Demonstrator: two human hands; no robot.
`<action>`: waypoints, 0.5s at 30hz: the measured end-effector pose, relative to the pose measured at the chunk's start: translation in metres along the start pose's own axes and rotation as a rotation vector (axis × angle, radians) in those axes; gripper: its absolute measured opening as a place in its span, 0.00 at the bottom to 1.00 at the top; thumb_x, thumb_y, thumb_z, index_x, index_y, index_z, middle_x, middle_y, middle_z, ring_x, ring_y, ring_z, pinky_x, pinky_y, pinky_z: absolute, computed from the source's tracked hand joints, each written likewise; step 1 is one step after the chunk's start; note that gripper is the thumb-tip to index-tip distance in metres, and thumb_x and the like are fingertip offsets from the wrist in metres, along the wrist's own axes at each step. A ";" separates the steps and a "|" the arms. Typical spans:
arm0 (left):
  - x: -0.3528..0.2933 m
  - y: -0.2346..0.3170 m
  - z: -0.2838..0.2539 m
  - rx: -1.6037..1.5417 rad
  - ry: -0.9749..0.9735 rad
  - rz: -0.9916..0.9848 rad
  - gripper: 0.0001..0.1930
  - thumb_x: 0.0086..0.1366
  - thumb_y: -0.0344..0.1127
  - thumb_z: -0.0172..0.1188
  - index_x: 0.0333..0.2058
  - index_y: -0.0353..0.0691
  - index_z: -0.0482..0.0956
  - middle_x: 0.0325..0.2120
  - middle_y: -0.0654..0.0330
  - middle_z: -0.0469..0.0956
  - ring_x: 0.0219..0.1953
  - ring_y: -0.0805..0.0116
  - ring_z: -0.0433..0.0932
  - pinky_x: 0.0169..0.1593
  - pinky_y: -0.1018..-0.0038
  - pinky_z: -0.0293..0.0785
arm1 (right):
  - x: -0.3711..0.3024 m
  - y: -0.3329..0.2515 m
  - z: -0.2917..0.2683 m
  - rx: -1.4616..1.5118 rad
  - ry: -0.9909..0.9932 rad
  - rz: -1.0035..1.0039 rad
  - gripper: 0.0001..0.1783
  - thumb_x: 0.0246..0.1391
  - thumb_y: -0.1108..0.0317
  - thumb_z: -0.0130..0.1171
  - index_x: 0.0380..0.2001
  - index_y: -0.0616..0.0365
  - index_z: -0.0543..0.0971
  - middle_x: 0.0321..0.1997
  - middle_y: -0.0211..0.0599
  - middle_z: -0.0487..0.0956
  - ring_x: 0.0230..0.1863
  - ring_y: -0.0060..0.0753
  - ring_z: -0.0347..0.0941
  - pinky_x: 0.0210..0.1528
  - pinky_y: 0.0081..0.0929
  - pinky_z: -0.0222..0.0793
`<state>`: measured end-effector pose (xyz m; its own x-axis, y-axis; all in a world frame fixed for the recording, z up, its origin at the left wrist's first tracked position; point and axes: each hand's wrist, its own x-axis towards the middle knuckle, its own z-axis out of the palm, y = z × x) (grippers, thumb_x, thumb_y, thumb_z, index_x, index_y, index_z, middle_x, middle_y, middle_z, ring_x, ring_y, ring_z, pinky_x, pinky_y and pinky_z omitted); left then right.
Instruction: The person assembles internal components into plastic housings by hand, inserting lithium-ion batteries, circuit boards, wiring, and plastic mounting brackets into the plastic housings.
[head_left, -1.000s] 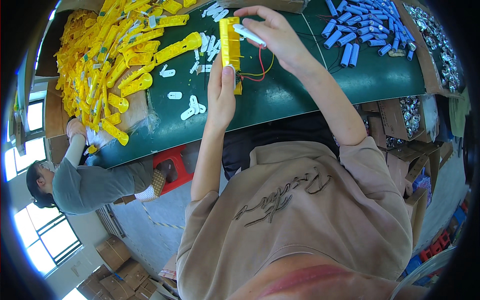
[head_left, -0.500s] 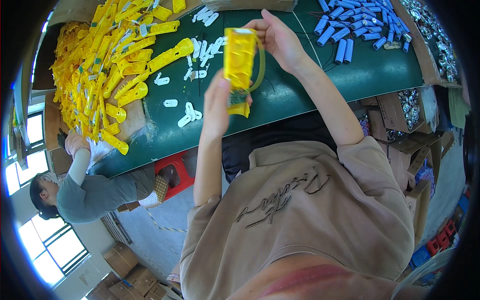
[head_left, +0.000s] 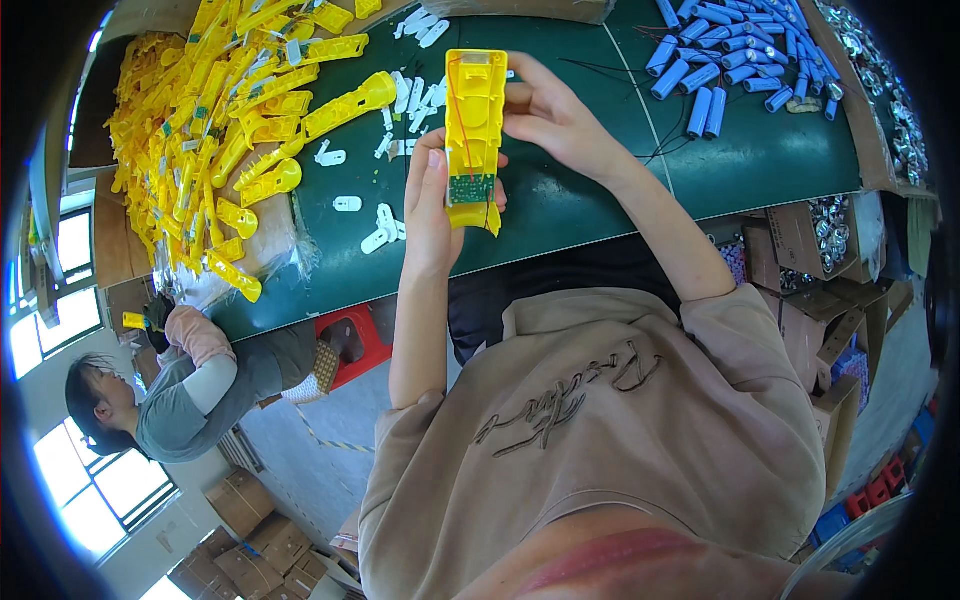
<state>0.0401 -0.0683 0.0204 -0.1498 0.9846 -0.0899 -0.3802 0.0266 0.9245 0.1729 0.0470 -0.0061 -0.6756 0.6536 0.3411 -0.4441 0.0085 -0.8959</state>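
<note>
Upright above the green table I hold a yellow plastic housing half [head_left: 478,110], its hollow ribbed side facing me. A green circuit board [head_left: 471,189] sits in its lower part, with thin red and dark wires running along the inside. My left hand [head_left: 434,205] is closed round the lower left edge, thumb in front and fingertips showing at the far side. My right hand [head_left: 545,115] is closed at the upper right edge with bent fingers; some fingertips are hidden behind the housing.
Many yellow housings [head_left: 215,130] are heaped at left. White plastic clips [head_left: 380,230] lie scattered on the green table [head_left: 560,215]. Wired blue cylindrical cells [head_left: 705,110] are piled at right, near a carton [head_left: 855,130] of shiny parts. A co-worker [head_left: 190,400] holds a yellow piece at far left.
My right hand has lowered to the housing's edge, and the pale yellow loop beside it is out of sight. The housing has turned more toward me. The co-worker's hands have moved away from the heap.
</note>
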 end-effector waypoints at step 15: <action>0.004 -0.015 0.005 0.279 0.114 0.178 0.24 0.70 0.43 0.39 0.60 0.37 0.56 0.42 0.54 0.73 0.36 0.70 0.75 0.37 0.74 0.74 | -0.002 0.002 -0.010 0.044 0.142 0.179 0.20 0.56 0.70 0.54 0.52 0.56 0.67 0.40 0.31 0.75 0.42 0.19 0.70 0.47 0.18 0.65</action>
<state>0.0503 -0.0636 0.0079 -0.2982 0.9529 0.0554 -0.0776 -0.0820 0.9936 0.1795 0.0536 -0.0115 -0.6574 0.7420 0.1313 -0.3518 -0.1482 -0.9243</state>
